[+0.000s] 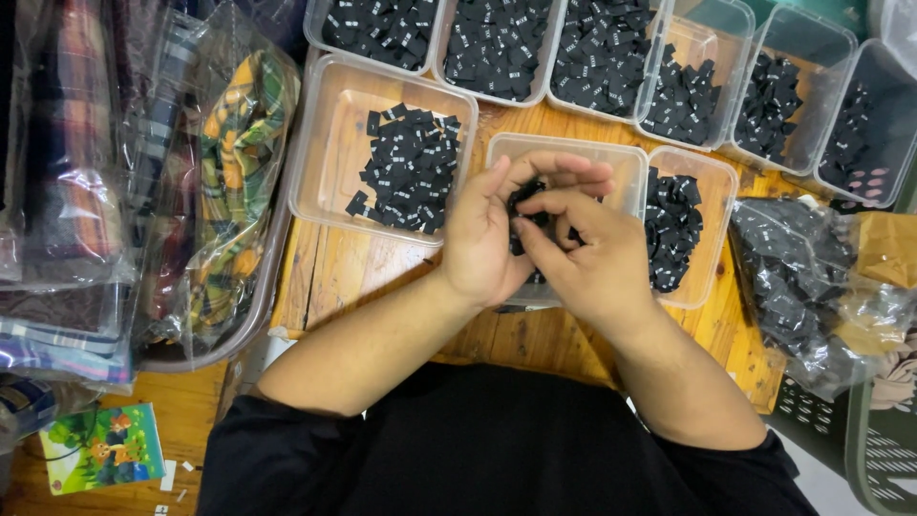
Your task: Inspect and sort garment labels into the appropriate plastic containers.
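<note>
Left hand [487,234] and right hand [587,253] pinch small black woven labels [523,199] together over a clear plastic tub [611,164]; fingers curl closed, hiding most labels and the tub's floor.

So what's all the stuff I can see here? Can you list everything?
black labels: many small squares, black, piled in the boxes
clear plastic boxes: about nine, see-through, in rows on the wooden table
clear bag of labels: one, black inside, right of the boxes
folded plaid cloth in plastic: several, mixed colours, in a tub at left
picture card: one, green cartoon, bottom left
left hand: one, cupping black labels over a middle box
right hand: one, fingers picking at those labels
</note>
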